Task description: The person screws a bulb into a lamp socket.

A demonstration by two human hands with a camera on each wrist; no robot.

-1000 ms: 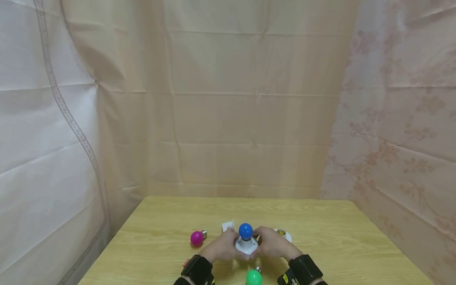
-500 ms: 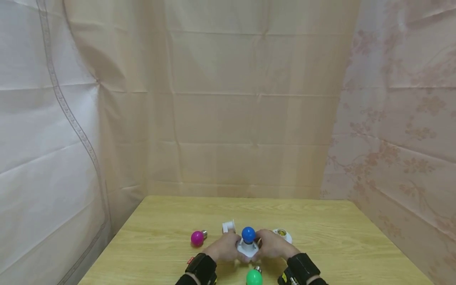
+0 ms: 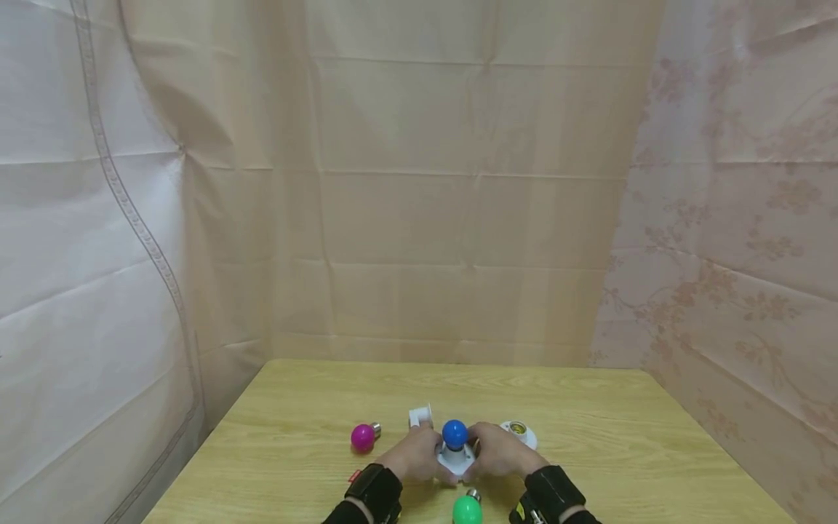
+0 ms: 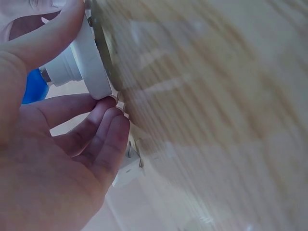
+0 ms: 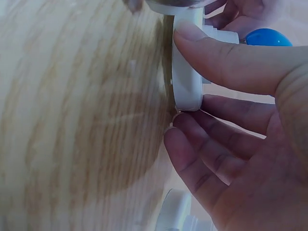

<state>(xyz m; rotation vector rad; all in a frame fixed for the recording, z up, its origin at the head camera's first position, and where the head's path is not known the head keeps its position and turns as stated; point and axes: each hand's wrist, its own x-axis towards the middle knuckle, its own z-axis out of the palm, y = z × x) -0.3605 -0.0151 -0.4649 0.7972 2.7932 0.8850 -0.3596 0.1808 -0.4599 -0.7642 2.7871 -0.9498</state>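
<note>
Between my two hands stands a white lamp holder [image 3: 456,460] with a square base, and a blue light bulb [image 3: 455,434] sits upright in its socket. My left hand [image 3: 417,453] grips the base from the left, thumb on one side and fingers on the other. From the right, my right hand [image 3: 503,450] grips the same base. In the right wrist view the thumb presses the edge of the lamp holder [image 5: 186,72], fingertips close to the tabletop. The left wrist view has the base of the lamp holder [image 4: 91,60] at or just above the table; contact is unclear.
A magenta bulb [image 3: 362,438] lies left of my hands, and a green bulb [image 3: 467,510] lies in front of them. Behind my left hand is a white angular fitting [image 3: 420,416]. A round lamp holder [image 3: 519,431] stands behind my right hand. Something small and red [image 3: 354,476] is by my left wrist.
Both hands and the lamp holder have shifted slightly right and nearer to me since a second ago. In the last half second they have hardly moved.
</note>
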